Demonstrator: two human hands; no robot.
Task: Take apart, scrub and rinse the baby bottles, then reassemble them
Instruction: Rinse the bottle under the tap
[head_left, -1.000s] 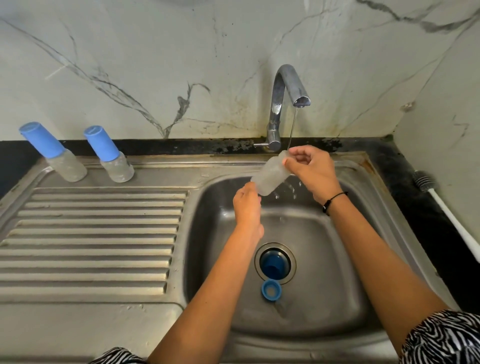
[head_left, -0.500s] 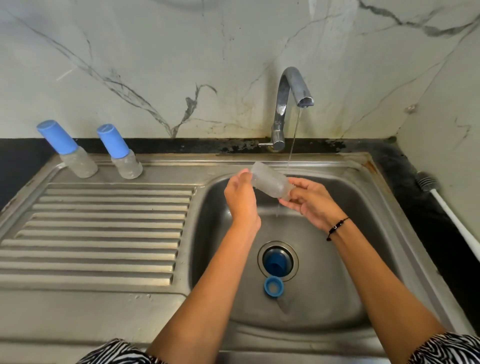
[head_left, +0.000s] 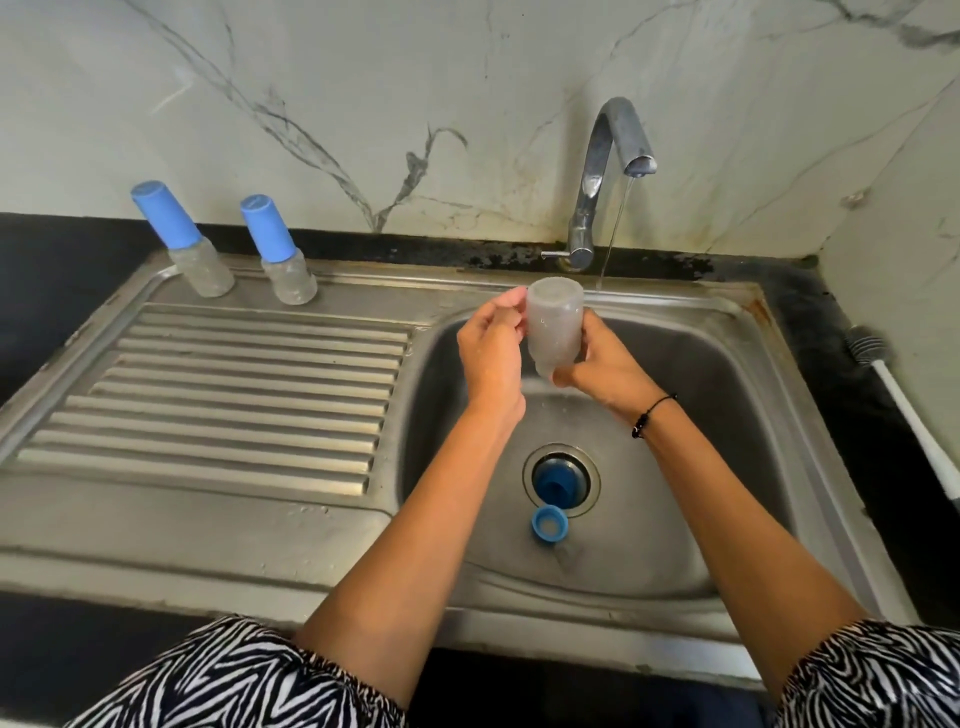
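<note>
Bottle (head_left: 553, 325) upended since earlier | between left hand (head_left: 491, 358), right hand (head_left: 605, 366) | both gripping

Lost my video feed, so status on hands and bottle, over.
Left hand and right hand both grip the clear bottle, mouth down over the sink. Tap running. Nothing in the way.

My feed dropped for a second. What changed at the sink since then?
The bottle, tilted under the tap before, is now turned mouth down beside the stream. Left hand and right hand both still hold it. The capped bottles and blue ring stayed put.
</note>
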